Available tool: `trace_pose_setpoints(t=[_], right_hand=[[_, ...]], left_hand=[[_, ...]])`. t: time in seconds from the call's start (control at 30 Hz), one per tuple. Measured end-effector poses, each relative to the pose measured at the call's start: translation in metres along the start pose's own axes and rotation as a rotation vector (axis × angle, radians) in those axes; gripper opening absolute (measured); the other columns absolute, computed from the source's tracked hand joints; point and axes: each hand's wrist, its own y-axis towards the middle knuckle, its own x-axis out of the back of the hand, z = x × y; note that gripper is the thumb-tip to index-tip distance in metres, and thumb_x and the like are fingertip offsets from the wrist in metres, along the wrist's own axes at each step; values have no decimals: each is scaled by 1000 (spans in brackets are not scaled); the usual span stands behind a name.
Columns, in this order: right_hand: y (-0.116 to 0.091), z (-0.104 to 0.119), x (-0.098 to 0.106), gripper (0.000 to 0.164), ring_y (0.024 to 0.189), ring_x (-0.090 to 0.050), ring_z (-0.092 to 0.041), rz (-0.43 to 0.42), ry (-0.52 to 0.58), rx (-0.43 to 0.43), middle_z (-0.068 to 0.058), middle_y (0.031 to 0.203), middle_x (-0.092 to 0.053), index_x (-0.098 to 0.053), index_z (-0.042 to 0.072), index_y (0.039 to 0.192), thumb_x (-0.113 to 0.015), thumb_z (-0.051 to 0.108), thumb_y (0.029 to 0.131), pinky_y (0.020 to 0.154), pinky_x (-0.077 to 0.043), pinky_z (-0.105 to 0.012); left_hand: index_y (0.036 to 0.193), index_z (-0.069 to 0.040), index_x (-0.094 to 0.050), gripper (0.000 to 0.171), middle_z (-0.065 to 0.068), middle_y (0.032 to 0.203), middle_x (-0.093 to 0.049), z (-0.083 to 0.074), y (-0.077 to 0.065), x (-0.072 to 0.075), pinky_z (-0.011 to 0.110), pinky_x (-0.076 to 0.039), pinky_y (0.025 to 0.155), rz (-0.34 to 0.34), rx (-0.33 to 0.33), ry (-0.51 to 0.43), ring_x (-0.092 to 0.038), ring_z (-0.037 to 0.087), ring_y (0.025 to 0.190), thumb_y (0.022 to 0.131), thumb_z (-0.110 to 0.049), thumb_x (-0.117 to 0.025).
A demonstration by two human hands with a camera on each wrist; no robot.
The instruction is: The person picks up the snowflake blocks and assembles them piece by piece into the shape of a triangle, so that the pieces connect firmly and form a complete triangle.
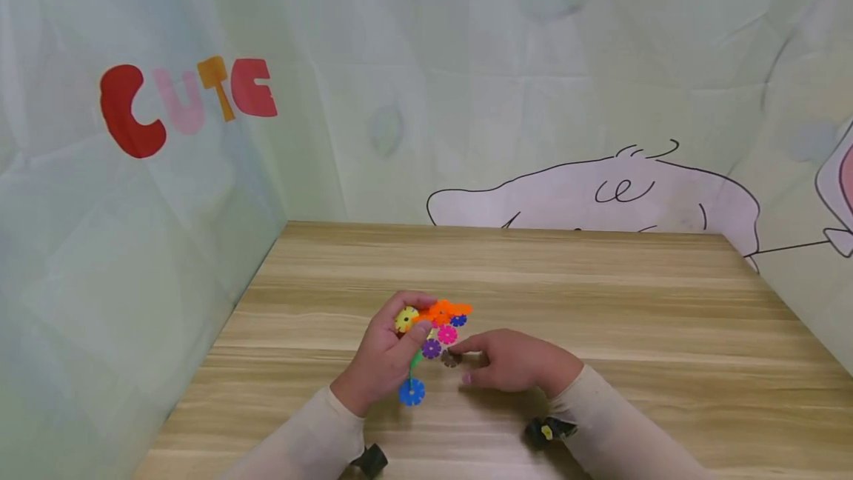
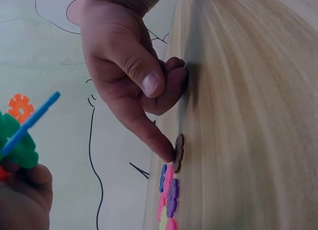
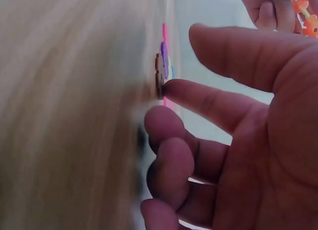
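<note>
Left wall: coloured letters (image 1: 188,106) spelling CUTE.
Left forearm: in a pale sleeve (image 1: 300,428), slanting up and rightward from the lower left.
Left hand (image 1: 380,354): raised over the counter (image 1: 573,272), fingers curled round the joined disc piece (image 1: 441,312), thumb pressed across its near side; a closed grip.
Joined disc piece: in the air in that grip; its long run goes from the blue disc (image 1: 412,392), nearest the person, past a green part (image 2: 22,145), to the yellow disc (image 1: 406,319) and orange parts away from the person, with the orange end pointing right.
Blue disc: broad face to the head camera; seen edge-on from the left wrist, as a slanted bar.
Flat discs: purple disc (image 1: 432,348), pink disc (image 1: 447,334) and dark blue disc (image 1: 458,321), close together on the counter; round, so without a long axis.
Brown disc (image 1: 450,358): on the counter just right of the purple one, flat or nearly so, the right index fingertip touching it.
Right hand (image 1: 516,361): low over the counter, index finger stretched leftward, thumb well apart from it, other fingers bent inward; grasping nothing.
Right forearm: slanting up and leftward from the lower right, a black device (image 1: 549,432) at the wrist.
</note>
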Motion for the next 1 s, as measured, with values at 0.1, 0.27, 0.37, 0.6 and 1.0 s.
trace_pose_setpoints(t=[0.1, 0.27, 0.37, 0.6, 1.0], right_hand=[[0, 0, 1, 35, 112, -65, -22, -40, 11, -25, 3, 123, -74, -76, 17, 127, -80, 28, 93, 106, -51, -53], [1, 0, 1, 19, 81, -61, -19, -87, 57, -67, 3, 89, -69, -77, 19, 108, -83, 19, 90, 76, -53, -40], [2, 0, 1, 24, 75, -59, -19, -78, 73, -67, 3, 82, -66, -74, 19, 110, -84, 14, 88, 71, -51, -37], [-1, 2, 0, 26, 76, -57, -17, -86, -28, -10, 6, 79, -64, -70, 20, 95, -85, 4, 82, 74, -50, -38], [1, -7, 6, 23, 75, -57, -17, -101, 112, -21, 2, 78, -62, -60, 16, 92, -81, 6, 88, 67, -48, -34]], left_hand=[[135, -3, -56, 27, 17, 139, -57, 0, 0, 0, 25, -58, 95, -2, -4, -7, -62, 17, 117, 107, -3, -54], [135, -3, -55, 27, 17, 139, -56, 0, 0, 0, 30, -58, 99, -6, 2, -5, -61, 18, 120, 108, -4, -54], [136, -4, -55, 28, 17, 138, -55, 0, 0, 0, 27, -58, 98, -5, 11, -6, -61, 19, 120, 108, -4, -54], [136, -5, -55, 28, 17, 138, -56, 0, 1, 0, 26, -59, 93, -5, 12, -8, -61, 20, 117, 108, -4, -54], [134, -4, -55, 27, 18, 139, -56, -1, 1, -1, 26, -58, 96, -25, 33, -30, -62, 19, 117, 107, -3, -53]])
